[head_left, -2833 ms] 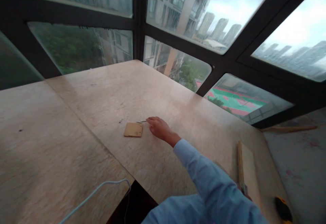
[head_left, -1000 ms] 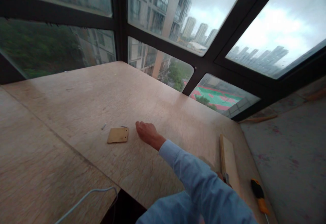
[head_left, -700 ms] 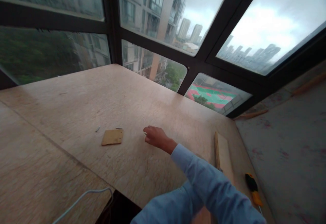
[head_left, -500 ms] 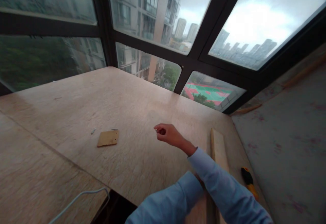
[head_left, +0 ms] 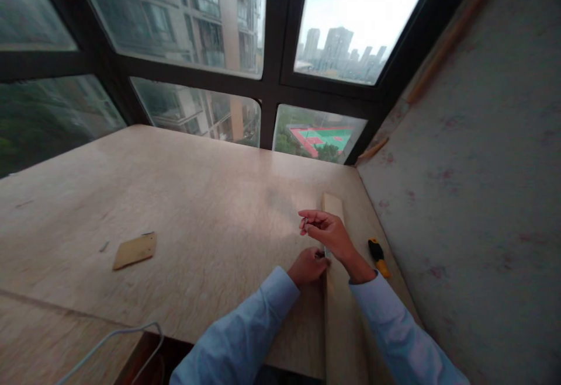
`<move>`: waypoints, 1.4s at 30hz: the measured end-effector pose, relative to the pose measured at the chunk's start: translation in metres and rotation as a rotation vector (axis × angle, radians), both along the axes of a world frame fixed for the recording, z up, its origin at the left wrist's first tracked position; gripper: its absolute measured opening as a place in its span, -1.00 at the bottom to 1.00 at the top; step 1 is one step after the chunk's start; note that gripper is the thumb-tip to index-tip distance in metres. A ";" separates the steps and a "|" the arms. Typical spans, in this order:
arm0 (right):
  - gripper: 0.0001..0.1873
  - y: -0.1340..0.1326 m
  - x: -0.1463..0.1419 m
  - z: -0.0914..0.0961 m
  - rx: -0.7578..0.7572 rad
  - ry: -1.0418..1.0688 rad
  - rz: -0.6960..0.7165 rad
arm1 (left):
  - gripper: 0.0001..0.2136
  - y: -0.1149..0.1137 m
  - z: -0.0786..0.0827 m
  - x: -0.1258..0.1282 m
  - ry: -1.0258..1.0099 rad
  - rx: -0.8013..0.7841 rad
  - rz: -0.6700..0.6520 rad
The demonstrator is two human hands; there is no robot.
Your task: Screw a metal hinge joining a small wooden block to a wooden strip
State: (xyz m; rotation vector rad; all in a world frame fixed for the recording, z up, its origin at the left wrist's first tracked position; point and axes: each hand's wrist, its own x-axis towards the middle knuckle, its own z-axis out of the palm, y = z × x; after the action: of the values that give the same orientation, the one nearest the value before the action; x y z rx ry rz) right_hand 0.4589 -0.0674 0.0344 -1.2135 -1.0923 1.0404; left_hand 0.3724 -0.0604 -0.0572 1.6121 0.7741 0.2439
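My right hand (head_left: 328, 232) is raised over a long wooden board (head_left: 339, 321). Its thumb and fingertips pinch a small metal piece (head_left: 305, 221), too small to name exactly. Just below it, my left hand (head_left: 308, 266) is closed at the board's left edge. A thin pale piece (head_left: 325, 252) shows at its fingertips, partly hidden by the fingers, so its kind is unclear. To the right of the board lies a tool with a black and yellow handle (head_left: 378, 257).
A thin tan plate (head_left: 135, 250) with small holes lies on the wood-grained surface (head_left: 210, 198), with a small strip (head_left: 104, 247) beside it. A pale cable (head_left: 109, 338) runs by a dark opening (head_left: 169, 353) at the front. Windows and a papered wall (head_left: 473, 227) border the surface.
The view has turned right. My right hand has moved over the board. My left hand, hidden behind the right sleeve before, now shows at the board's edge.
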 end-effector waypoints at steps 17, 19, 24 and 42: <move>-0.49 -0.058 0.074 -0.047 -0.022 0.080 -0.264 | -0.68 0.001 0.026 0.017 0.144 -0.302 0.053; -0.49 -0.062 0.076 -0.047 -0.019 0.094 -0.272 | -0.70 0.002 0.027 0.017 0.151 -0.298 0.039; -0.52 -0.068 0.079 -0.050 -0.044 0.121 -0.260 | -0.70 0.003 0.027 0.016 0.107 -0.266 0.033; -0.73 -0.066 0.072 -0.067 0.003 -0.030 -0.293 | -0.75 0.000 0.025 0.018 0.088 -0.197 0.053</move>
State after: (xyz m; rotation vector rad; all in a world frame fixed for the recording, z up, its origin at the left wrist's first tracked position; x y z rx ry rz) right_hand 0.5309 -0.1331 -0.0322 -1.3437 -0.9047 0.7971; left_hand 0.3901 -0.0609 -0.0321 1.4247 0.8814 0.1307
